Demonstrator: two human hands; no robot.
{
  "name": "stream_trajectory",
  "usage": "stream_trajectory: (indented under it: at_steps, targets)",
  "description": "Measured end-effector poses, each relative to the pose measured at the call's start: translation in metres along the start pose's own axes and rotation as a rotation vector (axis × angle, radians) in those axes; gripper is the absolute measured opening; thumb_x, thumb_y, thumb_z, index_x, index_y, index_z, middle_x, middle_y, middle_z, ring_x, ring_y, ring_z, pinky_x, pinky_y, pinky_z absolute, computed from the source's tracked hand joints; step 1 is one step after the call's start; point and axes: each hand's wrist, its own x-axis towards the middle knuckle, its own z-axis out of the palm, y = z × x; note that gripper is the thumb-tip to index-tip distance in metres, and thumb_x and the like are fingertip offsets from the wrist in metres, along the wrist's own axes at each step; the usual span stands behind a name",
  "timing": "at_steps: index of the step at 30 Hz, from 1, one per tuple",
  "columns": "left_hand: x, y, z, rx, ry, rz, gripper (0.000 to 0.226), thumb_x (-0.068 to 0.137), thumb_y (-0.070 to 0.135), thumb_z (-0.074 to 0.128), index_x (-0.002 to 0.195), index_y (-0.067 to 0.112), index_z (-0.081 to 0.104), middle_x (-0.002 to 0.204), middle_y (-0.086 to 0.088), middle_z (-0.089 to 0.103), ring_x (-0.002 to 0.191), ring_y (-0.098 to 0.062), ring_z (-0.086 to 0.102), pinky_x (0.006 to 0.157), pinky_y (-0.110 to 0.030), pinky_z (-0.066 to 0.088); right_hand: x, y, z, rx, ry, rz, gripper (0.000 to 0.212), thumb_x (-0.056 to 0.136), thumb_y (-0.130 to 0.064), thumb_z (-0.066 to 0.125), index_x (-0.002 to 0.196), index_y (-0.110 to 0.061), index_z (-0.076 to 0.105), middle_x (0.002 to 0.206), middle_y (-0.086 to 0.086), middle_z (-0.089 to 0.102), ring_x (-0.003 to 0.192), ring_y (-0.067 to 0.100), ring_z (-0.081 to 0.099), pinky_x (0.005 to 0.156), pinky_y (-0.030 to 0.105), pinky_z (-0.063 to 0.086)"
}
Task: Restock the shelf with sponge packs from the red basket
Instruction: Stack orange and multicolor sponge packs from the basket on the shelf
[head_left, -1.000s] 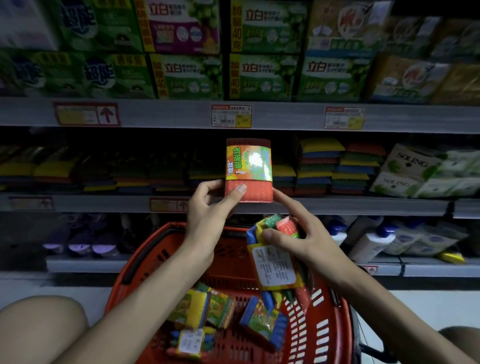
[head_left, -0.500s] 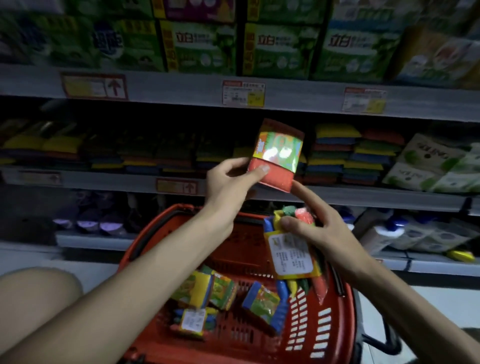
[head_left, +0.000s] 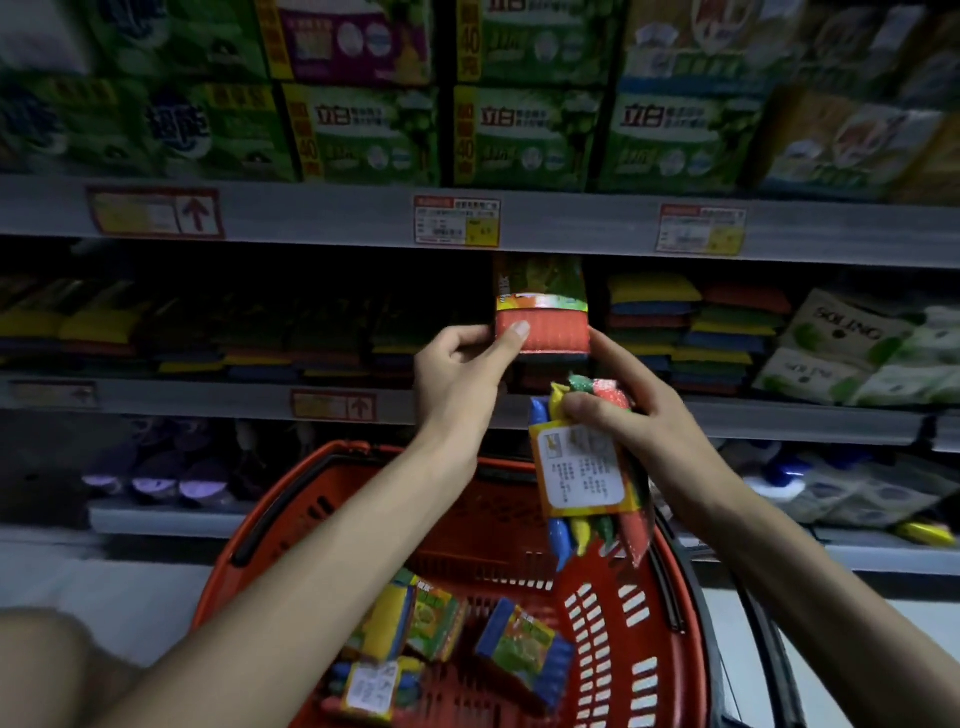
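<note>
My left hand (head_left: 467, 374) pinches a red sponge pack (head_left: 543, 312) by its lower left corner, thumb on its front. The pack lies tilted back into the dark middle shelf (head_left: 779, 421), between stacked packs. My right hand (head_left: 634, 415) grips a second sponge pack (head_left: 584, 473) by its top; that pack hangs label-out over the red basket (head_left: 639, 623). The right index finger reaches up and touches the red pack's lower right edge. Three more sponge packs (head_left: 519, 649) lie in the basket's bottom.
Stacks of coloured sponges (head_left: 691, 327) fill the middle shelf on both sides of the red pack. White packets (head_left: 852, 353) sit further right. Green boxes (head_left: 519, 135) line the shelf above. Bottles (head_left: 831, 488) stand on the lower shelf behind the basket.
The red pack has gone from upright in front of the shelf to tipped back and pushed into the shelf opening. My right hand kept hold of the second pack.
</note>
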Motion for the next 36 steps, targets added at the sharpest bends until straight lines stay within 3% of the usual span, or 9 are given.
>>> stream_trajectory:
  at_steps: [4, 8, 12, 15, 20, 24, 29, 33, 36]
  targets:
    - [0.009, 0.000, 0.015, 0.007, 0.027, -0.010, 0.027, 0.084, 0.039, 0.082, 0.097, 0.018, 0.072, 0.094, 0.001, 0.077, 0.092, -0.013, 0.074, 0.092, -0.045, 0.060, 0.014, 0.003, -0.007, 0.026, 0.021, 0.027, 0.069, 0.088, -0.025, 0.076, 0.148, -0.039, 0.046, 0.123, -0.004, 0.073, 0.105, 0.019, 0.074, 0.082, 0.030, 0.061]
    - [0.014, 0.003, 0.022, 0.040, 0.024, 0.010, 0.037, 0.090, 0.045, 0.071, 0.090, 0.008, 0.070, 0.083, -0.003, 0.069, 0.083, -0.016, 0.066, 0.085, -0.047, 0.058, 0.025, 0.007, -0.014, 0.065, 0.070, 0.069, 0.048, 0.089, -0.024, 0.073, 0.126, -0.046, 0.053, 0.111, -0.010, 0.077, 0.099, 0.017, 0.076, 0.075, 0.025, 0.060]
    - [0.015, 0.005, 0.024, 0.047, -0.002, 0.013, 0.036, 0.098, 0.029, 0.060, 0.092, -0.007, 0.057, 0.082, -0.005, 0.051, 0.078, -0.015, 0.048, 0.073, -0.035, 0.041, 0.032, 0.008, -0.013, 0.077, 0.108, 0.104, 0.086, 0.082, -0.033, 0.082, 0.155, -0.030, 0.037, 0.123, -0.011, 0.070, 0.103, 0.012, 0.075, 0.080, 0.028, 0.058]
    - [0.016, 0.008, 0.026, 0.073, -0.021, -0.002, 0.030, 0.097, 0.020, 0.058, 0.089, -0.008, 0.055, 0.082, -0.007, 0.048, 0.077, -0.017, 0.044, 0.072, -0.033, 0.038, 0.033, 0.008, -0.013, 0.071, 0.127, 0.107, 0.083, 0.086, -0.031, 0.079, 0.156, -0.032, 0.034, 0.113, -0.020, 0.070, 0.099, 0.008, 0.075, 0.080, 0.027, 0.059]
    - [0.018, 0.004, 0.027, 0.117, -0.047, -0.007, 0.012, 0.097, 0.009, 0.056, 0.094, 0.005, 0.067, 0.082, -0.001, 0.057, 0.071, -0.011, 0.049, 0.068, -0.030, 0.042, 0.033, 0.009, -0.011, 0.025, 0.141, 0.142, 0.107, 0.072, -0.044, 0.082, 0.161, -0.030, 0.024, 0.131, -0.013, 0.056, 0.108, 0.009, 0.072, 0.087, 0.029, 0.058]
    - [0.016, 0.000, 0.029, 0.087, -0.079, -0.020, 0.039, 0.097, 0.006, 0.058, 0.069, 0.030, 0.046, 0.072, 0.015, 0.042, 0.063, -0.001, 0.040, 0.062, -0.019, 0.040, 0.032, 0.009, -0.010, 0.011, 0.141, 0.143, 0.108, 0.070, -0.045, 0.082, 0.160, -0.032, 0.024, 0.139, -0.004, 0.058, 0.105, 0.010, 0.073, 0.086, 0.030, 0.058]
    - [0.019, -0.005, 0.030, 0.133, -0.042, 0.033, 0.021, 0.093, 0.006, 0.063, 0.078, 0.021, 0.063, 0.079, -0.001, 0.064, 0.072, -0.013, 0.058, 0.066, -0.028, 0.046, 0.034, 0.011, -0.011, -0.014, 0.156, 0.136, 0.108, 0.068, -0.048, 0.080, 0.160, -0.030, 0.026, 0.139, -0.001, 0.059, 0.107, 0.014, 0.073, 0.093, 0.036, 0.059]
    - [0.021, -0.009, 0.034, 0.090, -0.031, 0.027, 0.030, 0.094, 0.007, 0.065, 0.078, 0.031, 0.056, 0.081, 0.011, 0.061, 0.070, 0.002, 0.054, 0.061, -0.012, 0.044, 0.037, 0.011, -0.013, -0.005, 0.161, 0.138, 0.108, 0.070, -0.049, 0.082, 0.160, -0.027, 0.027, 0.141, 0.004, 0.059, 0.110, 0.017, 0.072, 0.094, 0.039, 0.059]
    - [0.020, -0.010, 0.034, 0.077, -0.022, 0.021, 0.035, 0.095, 0.006, 0.064, 0.075, 0.032, 0.049, 0.079, 0.014, 0.055, 0.070, 0.002, 0.052, 0.056, -0.007, 0.042, 0.037, 0.010, -0.014, -0.009, 0.164, 0.138, 0.112, 0.065, -0.054, 0.084, 0.159, -0.026, 0.029, 0.142, 0.006, 0.059, 0.111, 0.018, 0.071, 0.094, 0.039, 0.059]
